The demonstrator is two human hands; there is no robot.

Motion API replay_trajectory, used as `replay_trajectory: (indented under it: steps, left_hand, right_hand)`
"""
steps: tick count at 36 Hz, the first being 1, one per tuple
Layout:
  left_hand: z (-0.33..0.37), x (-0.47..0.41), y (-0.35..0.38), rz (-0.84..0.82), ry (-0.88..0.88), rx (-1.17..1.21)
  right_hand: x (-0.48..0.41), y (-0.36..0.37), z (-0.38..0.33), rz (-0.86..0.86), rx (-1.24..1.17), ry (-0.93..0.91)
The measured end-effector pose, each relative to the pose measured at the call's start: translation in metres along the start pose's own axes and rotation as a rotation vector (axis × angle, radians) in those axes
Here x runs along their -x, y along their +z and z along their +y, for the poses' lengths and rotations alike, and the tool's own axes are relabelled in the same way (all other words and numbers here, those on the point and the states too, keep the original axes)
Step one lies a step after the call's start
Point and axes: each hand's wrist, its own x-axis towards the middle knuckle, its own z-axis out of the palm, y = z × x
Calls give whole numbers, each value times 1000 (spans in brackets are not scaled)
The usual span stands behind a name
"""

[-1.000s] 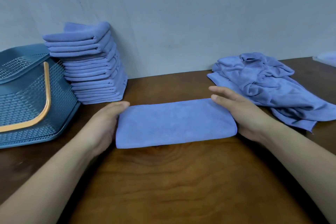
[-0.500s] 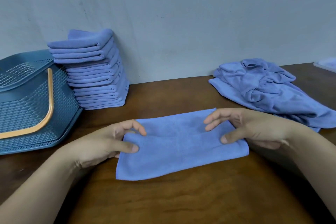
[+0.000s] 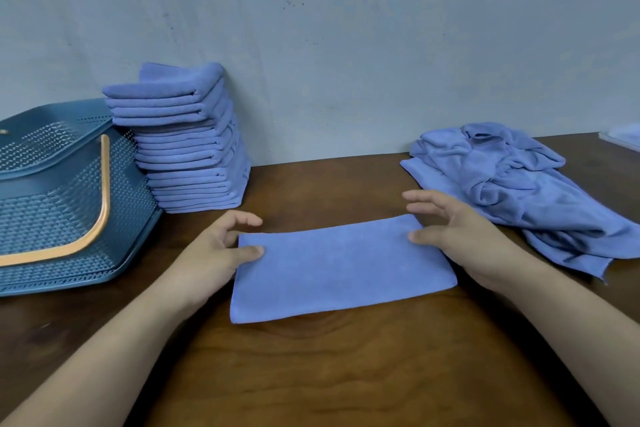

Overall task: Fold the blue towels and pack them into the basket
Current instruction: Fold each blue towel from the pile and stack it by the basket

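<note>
A blue towel (image 3: 341,270), folded into a long flat strip, lies on the wooden table (image 3: 329,374) in front of me. My left hand (image 3: 216,253) is at its left end, thumb on top and curled fingers at the far corner, pinching the edge. At the right end, my right hand (image 3: 460,236) has its fingers spread above the far corner and its thumb tip touching the edge. A tall stack of folded blue towels (image 3: 183,139) leans on the wall beside the teal basket (image 3: 45,204) with an orange handle, at the left.
A loose heap of unfolded blue towels (image 3: 512,184) lies at the right, just past my right hand. The grey wall (image 3: 346,45) bounds the table's far side. A pale flat object (image 3: 623,137) shows at the far right edge.
Both hands moved outward from the towel's middle to its ends. The right hand let go and spread its fingers. The towel lies flatter.
</note>
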Motion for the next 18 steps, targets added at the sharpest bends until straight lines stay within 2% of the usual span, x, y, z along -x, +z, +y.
replay_trajectory:
  steps: [4, 10, 18]
  left_hand:
    - [-5, -2, 0, 40, 52, -72]
    - [-5, -3, 3, 205, 173, -179]
    - [-8, -4, 11, 195, 141, -399]
  right_hand:
    - [-1, 4, 3, 34, 82, -56]
    - [-2, 11, 4, 50, 250, -115]
    - [-2, 14, 8, 100, 343, -153]
